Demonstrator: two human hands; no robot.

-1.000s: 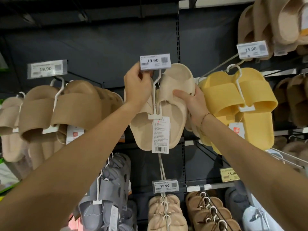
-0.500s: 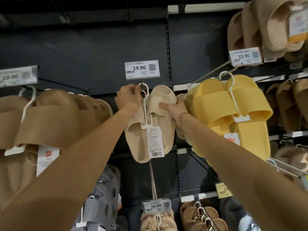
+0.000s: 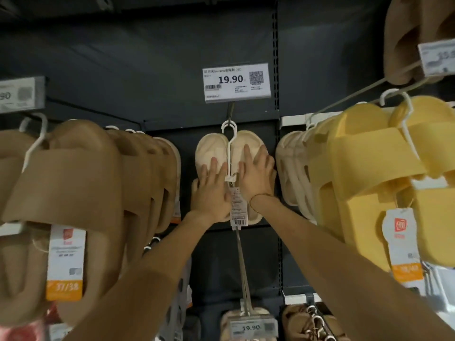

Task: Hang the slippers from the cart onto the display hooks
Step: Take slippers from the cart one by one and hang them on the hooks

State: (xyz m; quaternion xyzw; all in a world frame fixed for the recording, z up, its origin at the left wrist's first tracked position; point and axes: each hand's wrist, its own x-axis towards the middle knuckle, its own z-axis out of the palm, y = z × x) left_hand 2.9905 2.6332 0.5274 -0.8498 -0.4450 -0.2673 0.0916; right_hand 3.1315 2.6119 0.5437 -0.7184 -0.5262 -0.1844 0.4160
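in the head view, a pair of cream slippers (image 3: 211,148) hangs on a white hanger (image 3: 229,143), and the hanger sits on a metal display hook (image 3: 231,112) that comes out from the dark back wall (image 3: 147,70). the pair is far back on the hook, close to the wall. above it, at the front end of the hook, there is a price tag (image 3: 236,82) that reads 19.90. a paper label (image 3: 238,207) with a barcode hangs down from the hanger between the two wrists.

the left hand (image 3: 211,193) lies flat on the left slipper, with the fingers straight and a little spread, pressing on it and not closed around anything. the right hand (image 3: 256,178) lies flat in the same way on the right slipper, fingers straight and together, and it has a thin bracelet (image 3: 261,196) on the wrist. the two hands are just beside each other, with the hanger stem between them.

on the left side hang rows of brown slippers (image 3: 73,180) with a white and orange label. on the right side hang yellow slippers (image 3: 364,173), and more cream pairs are behind them. lower down, another hook carries a second 19.90 tag (image 3: 251,327).
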